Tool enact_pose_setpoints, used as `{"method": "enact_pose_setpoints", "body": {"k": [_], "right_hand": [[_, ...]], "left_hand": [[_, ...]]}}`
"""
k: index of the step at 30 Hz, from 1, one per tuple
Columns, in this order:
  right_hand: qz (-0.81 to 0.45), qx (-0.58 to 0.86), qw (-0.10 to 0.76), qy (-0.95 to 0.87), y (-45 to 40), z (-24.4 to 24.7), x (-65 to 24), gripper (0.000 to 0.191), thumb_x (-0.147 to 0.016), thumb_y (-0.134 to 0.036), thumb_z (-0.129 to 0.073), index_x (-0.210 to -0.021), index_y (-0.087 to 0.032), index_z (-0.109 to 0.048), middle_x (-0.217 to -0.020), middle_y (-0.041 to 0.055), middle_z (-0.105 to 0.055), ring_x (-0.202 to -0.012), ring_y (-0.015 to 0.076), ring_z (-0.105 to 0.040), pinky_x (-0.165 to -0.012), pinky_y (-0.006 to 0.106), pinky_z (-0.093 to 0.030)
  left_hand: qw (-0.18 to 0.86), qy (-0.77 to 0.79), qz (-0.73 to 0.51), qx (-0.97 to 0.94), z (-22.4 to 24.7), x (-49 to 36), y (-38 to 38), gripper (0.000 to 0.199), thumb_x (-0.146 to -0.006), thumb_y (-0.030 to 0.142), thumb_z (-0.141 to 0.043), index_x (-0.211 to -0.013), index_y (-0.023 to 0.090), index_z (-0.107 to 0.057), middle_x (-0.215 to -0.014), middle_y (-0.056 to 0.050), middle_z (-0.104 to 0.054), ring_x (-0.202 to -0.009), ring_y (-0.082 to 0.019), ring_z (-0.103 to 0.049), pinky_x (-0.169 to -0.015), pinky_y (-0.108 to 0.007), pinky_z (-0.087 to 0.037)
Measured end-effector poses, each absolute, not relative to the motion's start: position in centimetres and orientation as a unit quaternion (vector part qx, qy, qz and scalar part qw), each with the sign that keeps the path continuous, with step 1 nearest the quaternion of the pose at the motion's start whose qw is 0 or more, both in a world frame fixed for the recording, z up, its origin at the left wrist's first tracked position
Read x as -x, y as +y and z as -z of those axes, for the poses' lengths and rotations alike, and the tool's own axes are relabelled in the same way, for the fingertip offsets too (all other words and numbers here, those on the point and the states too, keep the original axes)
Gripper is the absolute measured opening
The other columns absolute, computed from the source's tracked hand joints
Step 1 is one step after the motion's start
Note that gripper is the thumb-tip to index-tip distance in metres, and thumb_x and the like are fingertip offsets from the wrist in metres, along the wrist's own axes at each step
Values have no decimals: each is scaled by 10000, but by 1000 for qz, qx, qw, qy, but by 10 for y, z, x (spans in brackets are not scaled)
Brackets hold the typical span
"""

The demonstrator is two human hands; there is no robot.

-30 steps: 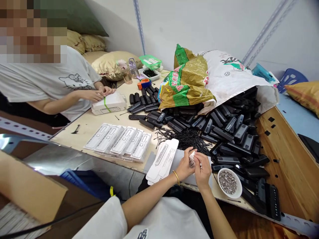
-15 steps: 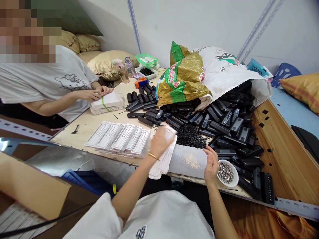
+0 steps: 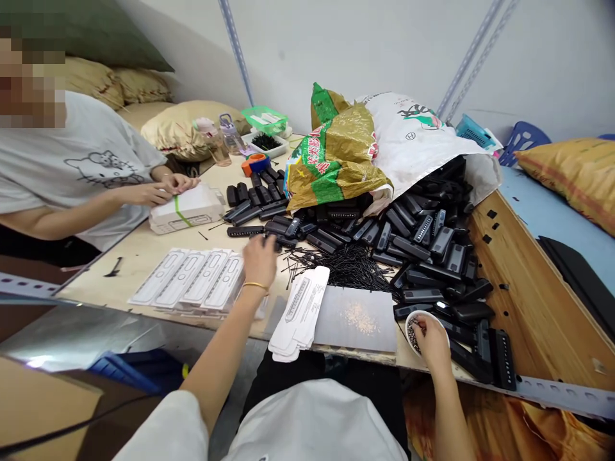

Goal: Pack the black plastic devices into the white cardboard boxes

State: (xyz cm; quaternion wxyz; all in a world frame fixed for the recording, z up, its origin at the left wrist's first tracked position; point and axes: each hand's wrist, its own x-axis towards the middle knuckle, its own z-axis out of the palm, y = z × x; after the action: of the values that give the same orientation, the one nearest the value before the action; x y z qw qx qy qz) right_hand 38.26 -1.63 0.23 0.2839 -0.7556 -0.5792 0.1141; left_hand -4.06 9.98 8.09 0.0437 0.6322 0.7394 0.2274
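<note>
So on the far left a co-worker's hands point(image 3: 168, 189) rest on a white bundle point(image 3: 202, 202) with a green band. Next, white printed packs point(image 3: 185, 278) line the desk point(image 3: 134, 243). My left hand point(image 3: 258, 261) is right at the black plastic cases point(image 3: 321, 242), can't tell if that grip's got one. Then flat cartons point(image 3: 300, 314), a grey sheet point(image 3: 331, 326), and my right hand point(image 3: 432, 342), fingers dipped into metal bits point(image 3: 416, 330) in a white bowl point(image 3: 429, 314); can't tell if it's pinching any.
</note>
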Motion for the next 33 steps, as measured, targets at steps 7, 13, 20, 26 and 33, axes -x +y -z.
{"method": "enact_pose_setpoints", "body": {"k": [7, 13, 20, 26, 33], "right_hand": [[-94, 739, 307, -593, -25, 17, -390, 347, -767, -528, -423, -640, -233, -555, -700, 85, -612, -733, 266, -554, -739, 433, -444], [-181, 750, 485, -412, -28, -1, -376, 327, -701, -520, -590, -747, -197, -589, -715, 53, -649, -630, 199, -583, -682, 375, -481], [-376, 606, 604, -355, -17, -34, -323, 258, -645, -392, -740, -741, -189, -612, -698, -5, -626, -620, 134, -578, -633, 287, -480], [-425, 557, 584, -410, -14, -46, -279, 188, -675, -338, -729, -718, -197, -611, -692, -8, -611, -650, 135, -571, -637, 278, -480], [-399, 562, 549, -473, -18, -43, -257, 133, -797, -321, -600, -845, -197, -609, -744, 13, -640, -701, 148, -599, -660, 275, -484]], "left_hand": [[191, 567, -222, -770, -48, -45, 175, 238, -885, 276, -552, -1073, 136, -599, -1133, -73, -607, -1053, -205, -578, -923, -435, -470], [220, 557, -241, -764, -45, -39, 186, 196, -789, 256, -646, -943, 136, -626, -996, -82, -642, -1002, -224, -590, -946, -431, -436], [295, 559, -414, -655, -69, -43, 147, 462, -750, 240, -533, -1203, 163, -479, -1164, -115, -606, -1061, -248, -574, -957, -415, -426], [655, 416, -547, -313, -74, -86, 68, 370, -752, 359, -603, -1060, 221, -455, -1062, -86, -660, -985, -237, -635, -828, -463, -510], [734, 420, -528, -77, -68, -103, 40, 157, -801, 132, -590, -936, 163, -516, -910, -100, -687, -938, -235, -662, -811, -442, -548]]}}
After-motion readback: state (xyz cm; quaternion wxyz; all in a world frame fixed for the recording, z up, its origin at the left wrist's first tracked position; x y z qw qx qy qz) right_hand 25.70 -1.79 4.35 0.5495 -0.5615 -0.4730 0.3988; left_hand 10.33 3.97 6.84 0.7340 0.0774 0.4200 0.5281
